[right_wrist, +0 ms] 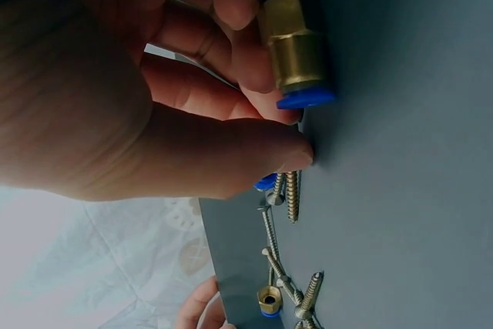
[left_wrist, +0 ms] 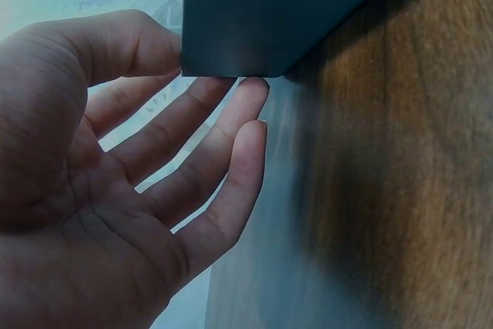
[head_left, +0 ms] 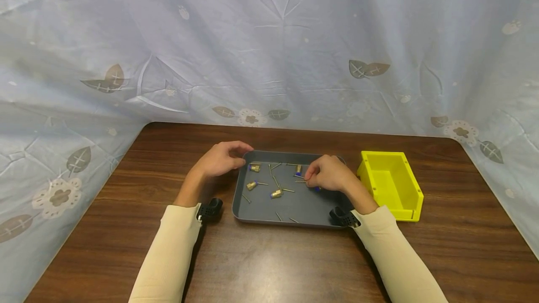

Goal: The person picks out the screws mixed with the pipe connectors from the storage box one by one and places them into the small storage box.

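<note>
The left hand (head_left: 220,157) is at the back left corner of a grey tray (head_left: 311,212). In the left wrist view its thumb and loosely bent fingers touch the tray's outer wall (left_wrist: 262,21). Over the tray's right part, the right hand (head_left: 330,173) pinches a screw (right_wrist: 292,198) between thumb and fingers, its threaded end sticking out. A brass fitting with a blue ring (right_wrist: 296,52) lies beside those fingertips. Several more brass fittings, such as one at the front (head_left: 276,193), and several loose screws, one near the left wall (head_left: 246,198), lie scattered in the tray.
A yellow bin (head_left: 389,186) stands on the brown wooden table (head_left: 269,265), right of the tray and close to the right forearm. Behind the table hangs a pale patterned cloth (head_left: 269,60). A black strap (head_left: 210,208) is round the left wrist.
</note>
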`<action>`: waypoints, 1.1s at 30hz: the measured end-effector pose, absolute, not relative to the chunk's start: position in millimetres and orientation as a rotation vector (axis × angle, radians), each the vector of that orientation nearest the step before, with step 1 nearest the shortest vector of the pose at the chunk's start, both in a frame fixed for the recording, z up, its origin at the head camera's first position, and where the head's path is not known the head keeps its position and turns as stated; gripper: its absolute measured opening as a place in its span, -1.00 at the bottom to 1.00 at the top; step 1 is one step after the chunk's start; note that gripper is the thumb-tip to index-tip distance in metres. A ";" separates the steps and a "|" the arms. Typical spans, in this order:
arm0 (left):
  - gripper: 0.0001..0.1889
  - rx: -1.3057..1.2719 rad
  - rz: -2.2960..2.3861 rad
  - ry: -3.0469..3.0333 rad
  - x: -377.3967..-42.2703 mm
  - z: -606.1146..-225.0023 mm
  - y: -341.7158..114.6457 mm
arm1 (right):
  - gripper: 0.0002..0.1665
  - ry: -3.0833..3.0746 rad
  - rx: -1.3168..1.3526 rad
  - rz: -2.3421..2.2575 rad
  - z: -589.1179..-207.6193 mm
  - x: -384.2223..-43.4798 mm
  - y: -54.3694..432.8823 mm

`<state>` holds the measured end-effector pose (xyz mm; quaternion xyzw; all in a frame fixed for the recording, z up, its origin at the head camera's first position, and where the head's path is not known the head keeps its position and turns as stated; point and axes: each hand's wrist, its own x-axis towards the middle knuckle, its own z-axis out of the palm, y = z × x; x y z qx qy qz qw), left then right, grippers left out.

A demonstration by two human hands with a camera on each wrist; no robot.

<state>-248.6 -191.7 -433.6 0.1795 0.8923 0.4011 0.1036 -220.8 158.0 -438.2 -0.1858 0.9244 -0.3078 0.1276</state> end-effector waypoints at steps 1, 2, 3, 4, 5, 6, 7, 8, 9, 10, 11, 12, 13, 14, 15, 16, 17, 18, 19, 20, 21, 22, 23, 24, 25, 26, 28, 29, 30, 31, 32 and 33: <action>-0.54 0.528 1.182 2.632 -248.4 -433.4 -191.7 | -0.95 2.690 -0.539 -0.893 -437.9 -220.7 157.9; -0.54 0.527 1.179 2.634 -248.3 -433.3 -191.6 | -0.95 2.692 -0.537 -0.890 -437.7 -220.4 157.9; -0.54 0.526 1.176 2.636 -248.2 -433.2 -191.6 | -0.95 2.693 -0.537 -0.888 -437.6 -220.4 157.7; -0.54 0.526 1.174 2.637 -248.2 -433.2 -191.5 | -0.96 2.694 -0.537 -0.888 -437.8 -220.4 157.8; -0.54 0.527 1.172 2.638 -248.3 -433.4 -191.5 | -0.95 2.693 -0.539 -0.888 -438.1 -220.6 157.9; -0.54 0.527 1.171 2.638 -248.3 -433.5 -191.4 | -0.95 2.693 -0.541 -0.888 -438.5 -220.8 158.0; -0.54 0.528 1.170 2.640 -248.4 -433.7 -191.4 | -0.95 2.692 -0.543 -0.889 -438.9 -221.0 158.3; -0.54 0.528 1.168 2.641 -248.5 -433.8 -191.4 | -0.95 2.689 -0.543 -0.889 -438.9 -220.9 158.5; -0.54 0.530 1.169 2.640 -248.6 -433.8 -191.3 | -0.95 2.687 -0.544 -0.890 -438.8 -220.8 158.8; -0.55 0.531 1.171 2.639 -248.7 -433.8 -191.2 | -0.95 2.686 -0.544 -0.890 -438.6 -220.6 159.1; -0.55 0.531 1.172 2.639 -248.6 -433.5 -191.2 | -0.95 2.685 -0.546 -0.889 -438.3 -220.5 159.2; -0.55 0.532 1.175 2.637 -248.6 -433.2 -191.1 | -0.95 2.684 -0.546 -0.889 -438.0 -220.4 159.3; -0.55 0.533 1.177 2.636 -248.6 -433.0 -191.1 | -0.95 2.685 -0.547 -0.889 -437.7 -220.3 159.4; -0.55 0.533 1.179 2.634 -248.6 -432.8 -191.0 | -0.95 2.684 -0.546 -0.891 -437.5 -220.2 159.4; -0.55 0.531 1.180 2.633 -248.6 -432.7 -191.0 | -0.95 2.685 -0.545 -0.894 -437.5 -220.4 159.3; -0.55 0.530 1.179 2.633 -248.5 -432.7 -191.0 | -0.95 2.686 -0.543 -0.896 -437.6 -220.4 159.2; -0.55 0.528 1.176 2.635 -248.5 -432.7 -191.0 | -0.96 2.686 -0.542 -0.902 -437.7 -220.5 159.1; -0.55 0.526 1.175 2.635 -248.5 -432.9 -191.1 | -0.96 2.688 -0.543 -0.908 -437.8 -220.6 159.1; -0.55 0.524 1.175 2.635 -248.5 -433.2 -191.2 | -0.96 2.690 -0.541 -0.916 -437.7 -220.6 159.1; -0.55 0.523 1.175 2.634 -248.5 -433.5 -191.2 | -0.96 2.691 -0.541 -0.927 -437.5 -220.5 158.9; -0.55 0.522 1.178 2.632 -248.5 -433.8 -191.3 | -0.96 2.694 -0.546 -0.936 -437.3 -220.5 159.0; -0.55 0.523 1.180 2.630 -248.5 -434.0 -191.4 | -0.96 2.697 -0.552 -0.948 -436.8 -220.5 159.1; -0.54 0.523 1.183 2.629 -248.5 -434.2 -191.5 | -0.96 2.697 -0.552 -0.964 -436.4 -220.5 159.1; -0.54 0.523 1.187 2.626 -248.5 -434.4 -191.6 | -0.95 2.699 -0.557 -0.977 -435.8 -220.5 159.4; -0.54 0.524 1.188 2.626 -248.6 -434.6 -191.7 | -0.96 2.700 -0.555 -0.990 -435.4 -220.6 159.7; -0.54 0.525 1.186 2.627 -248.7 -434.7 -191.9 | -0.96 2.701 -0.561 -1.000 -434.6 -220.6 160.2; -0.54 0.524 1.182 2.629 -248.8 -434.8 -192.2 | -0.95 2.702 -0.562 -1.020 -432.7 -220.5 161.5; -0.54 0.523 1.179 2.632 -248.8 -434.8 -192.3 | -0.95 2.703 -0.561 -1.030 -431.6 -220.2 162.1; -0.54 0.522 1.177 2.633 -248.8 -434.7 -192.5 | -0.95 2.705 -0.566 -1.036 -430.2 -220.1 163.0; -0.54 0.523 1.175 2.634 -248.9 -434.6 -192.5 | -0.95 2.704 -0.565 -1.045 -428.8 -220.0 163.8; -0.54 0.523 1.174 2.636 -248.9 -434.4 -192.6 | -0.95 2.705 -0.569 -1.054 -427.2 -219.7 164.7; -0.54 0.525 1.173 2.637 -248.9 -434.2 -192.6 | -0.95 2.708 -0.564 -1.061 -426.0 -219.8 165.5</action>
